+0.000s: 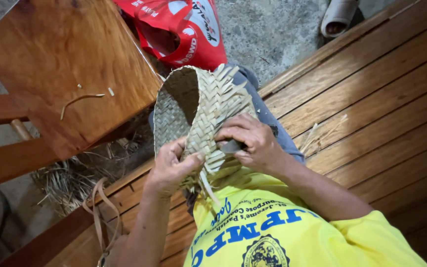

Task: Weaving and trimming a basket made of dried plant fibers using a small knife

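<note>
The person holds a half-woven basket (pixel 196 111) of pale leaf strips over the lap, its open mouth turned up and to the left and its long axis running from that mouth down toward the body. The left hand (pixel 171 165) is closed on the lower woven edge, thumb across the strips. The right hand (pixel 248 143) presses on the basket's right flank, fingers curled over a small dark tool (pixel 232 146). Both hands touch the basket. A wooden bench (pixel 371 113) lies beneath, a wooden stool (pixel 50 64) to the left.
</note>
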